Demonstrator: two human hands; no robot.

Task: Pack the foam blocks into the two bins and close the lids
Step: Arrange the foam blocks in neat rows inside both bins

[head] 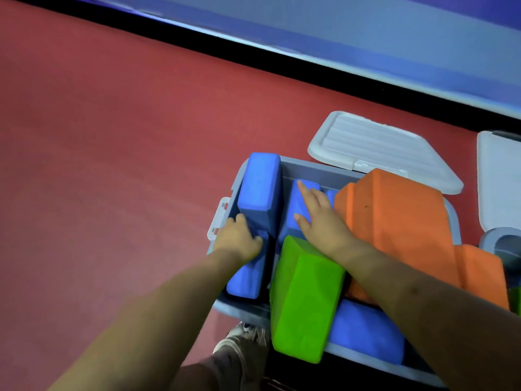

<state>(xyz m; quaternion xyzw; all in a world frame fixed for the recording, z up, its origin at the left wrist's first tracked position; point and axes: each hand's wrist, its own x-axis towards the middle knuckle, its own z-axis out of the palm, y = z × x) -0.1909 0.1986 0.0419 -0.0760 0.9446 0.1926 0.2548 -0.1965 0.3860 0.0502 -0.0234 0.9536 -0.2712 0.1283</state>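
While packing: left hand (238, 240) is clamping the blue block (258, 190) at 9 o'clock in the bin (315, 167).
Right hand (320, 218): fingers apart, pressing flat.
Foam: looking light, squashy; gripping the narrow sides.

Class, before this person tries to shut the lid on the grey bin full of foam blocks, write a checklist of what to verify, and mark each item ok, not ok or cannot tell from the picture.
1. White ribbed plastic lid off and lying beside the grey plastic bin: ok.
2. Tall blue foam block below the rim: not ok, its end overhangs the far corner.
3. Green foam block inside: not ok, it juts over the near rim.
4. Big orange foam block seated flat: not ok, it rides high.
5. Left hand grips the tall blue block, right hand lies flat on a lower blue foam block; hands out of the bin: not ok.
6. Side latch intact: cannot tell.
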